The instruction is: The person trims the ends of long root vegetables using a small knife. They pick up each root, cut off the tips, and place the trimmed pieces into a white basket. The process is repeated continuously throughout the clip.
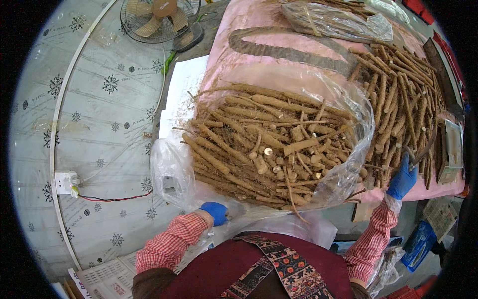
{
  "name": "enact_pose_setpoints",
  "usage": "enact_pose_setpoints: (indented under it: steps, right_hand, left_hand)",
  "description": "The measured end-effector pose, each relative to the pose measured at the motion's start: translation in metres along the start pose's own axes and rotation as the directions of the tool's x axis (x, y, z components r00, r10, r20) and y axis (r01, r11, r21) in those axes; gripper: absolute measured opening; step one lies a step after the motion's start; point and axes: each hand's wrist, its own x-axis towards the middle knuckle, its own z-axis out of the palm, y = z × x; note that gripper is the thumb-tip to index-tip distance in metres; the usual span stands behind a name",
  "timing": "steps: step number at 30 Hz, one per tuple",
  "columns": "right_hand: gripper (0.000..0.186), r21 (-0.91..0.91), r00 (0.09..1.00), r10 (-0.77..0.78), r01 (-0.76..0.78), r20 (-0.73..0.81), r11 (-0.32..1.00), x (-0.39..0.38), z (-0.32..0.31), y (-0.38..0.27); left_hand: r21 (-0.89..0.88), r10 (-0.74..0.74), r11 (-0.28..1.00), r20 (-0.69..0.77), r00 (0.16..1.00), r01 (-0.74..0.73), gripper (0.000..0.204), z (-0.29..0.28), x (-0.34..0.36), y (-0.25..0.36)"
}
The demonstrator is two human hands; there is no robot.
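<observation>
**Gloved hands at a clear bag heaped with brown roots**

Packages first: one big clear plastic bag [348, 164] sits open on the pink table cover [234, 60], mouth spread wide, stuffed with long tan-brown roots [259, 144]. Second clear bag [338, 20], filled and lying flat, at the table's far end. White sheet [181, 94] sticks out from under the cover on the left. Blue packet [418, 244] low right, printed paper [107, 279] at bottom left, text too small to matter.

Counts: two clear bags, one loose pile of roots [398, 99] on the right, one fan [159, 17] on the floor, one white wall socket [65, 182] with red-black wire.

Roots: thick, dusty, some cut showing pale round ends, thin rootlets trailing; too many to count.

Left hand [215, 212], blue glove, fingers closed pinching the bag's near edge. Right hand [402, 179], blue glove, fingers wrapped around a curved dark root piece [423, 149] just beside the loose pile. Both sleeves red-checked.
</observation>
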Motion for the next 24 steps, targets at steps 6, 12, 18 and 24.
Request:
enact_pose_setpoints:
  steps: [6,12,18,24]
  right_hand:
    - [0.021,0.057,1.0,0.021,-0.022,0.021,0.998,-0.09,0.02,-0.072]
    - [0.015,0.093,0.919,0.189,-0.235,0.346,0.968,-0.195,0.06,-0.117]
    - [0.014,-0.052,0.791,-0.098,0.161,0.604,0.986,-0.29,0.09,-0.114]
    - [0.029,-0.135,0.634,-0.282,0.527,0.72,0.839,-0.309,0.096,-0.162]
  left_hand:
    - [0.135,0.131,0.99,-0.722,0.68,-0.047,0.029,-0.055,0.011,-0.006]
    - [0.394,0.292,0.919,-0.727,0.622,0.03,0.04,-0.1,0.025,-0.079]
    - [0.287,0.482,0.85,-0.761,0.435,-0.441,0.05,-0.134,0.001,-0.056]
    - [0.199,0.411,0.742,-0.889,0.2,-0.64,0.049,-0.14,-0.027,0.012]
